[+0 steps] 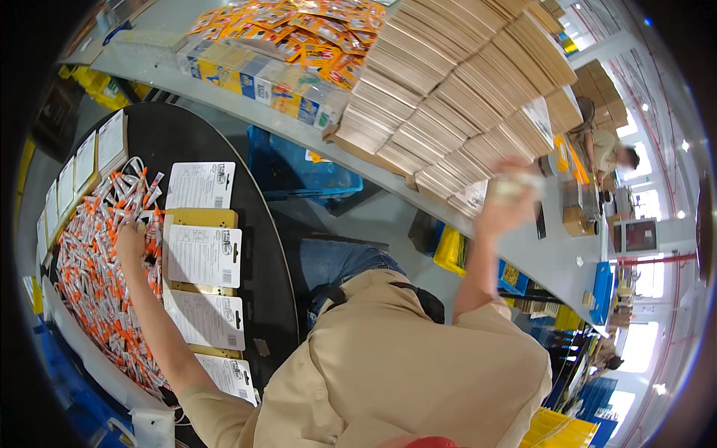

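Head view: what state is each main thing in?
Left hand: down among the tubes
Right hand: outstretched, blurred; grip unclear
Tubes: loosely heaped
White cards: lined up on yellow holders
Brown card stacks: packed in rows
Orange packets: loosely piled

- On the white cards along the black table, we see bold dark lettering at the upper right, rows of fine print too small for us to read, and a barcode near the lower right corner.
- On the propped cards at the left, we make out only grey lines of text.
- On the orange packets, we see printing, blurred to us.
- On the yellow-and-blue panels, we find pale labels, illegible from here.
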Demonstrator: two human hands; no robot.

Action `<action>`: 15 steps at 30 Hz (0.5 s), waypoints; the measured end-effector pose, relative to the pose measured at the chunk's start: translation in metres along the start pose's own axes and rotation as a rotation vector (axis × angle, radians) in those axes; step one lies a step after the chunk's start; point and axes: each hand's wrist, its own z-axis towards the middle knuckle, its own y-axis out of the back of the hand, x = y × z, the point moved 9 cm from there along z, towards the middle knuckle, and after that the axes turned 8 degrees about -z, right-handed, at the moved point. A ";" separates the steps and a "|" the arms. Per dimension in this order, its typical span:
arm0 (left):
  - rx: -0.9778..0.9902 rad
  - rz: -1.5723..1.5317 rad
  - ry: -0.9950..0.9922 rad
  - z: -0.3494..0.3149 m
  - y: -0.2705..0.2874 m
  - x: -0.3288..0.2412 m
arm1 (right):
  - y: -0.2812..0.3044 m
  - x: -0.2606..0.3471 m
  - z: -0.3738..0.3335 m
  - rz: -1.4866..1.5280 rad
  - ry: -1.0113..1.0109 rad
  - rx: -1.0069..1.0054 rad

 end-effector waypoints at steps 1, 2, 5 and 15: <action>-0.131 -0.003 0.005 0.001 0.010 0.006 | 0.056 -0.020 0.032 -0.403 -0.080 -0.189; -0.195 0.032 0.065 0.000 0.015 0.013 | 0.095 -0.048 0.053 -0.223 -0.148 -0.374; -0.467 -0.261 -0.156 -0.028 0.044 -0.014 | 0.096 -0.166 0.081 -0.067 -0.834 0.015; -0.639 -0.656 -0.034 -0.130 0.082 0.019 | 0.049 -0.242 0.117 0.070 -1.145 0.289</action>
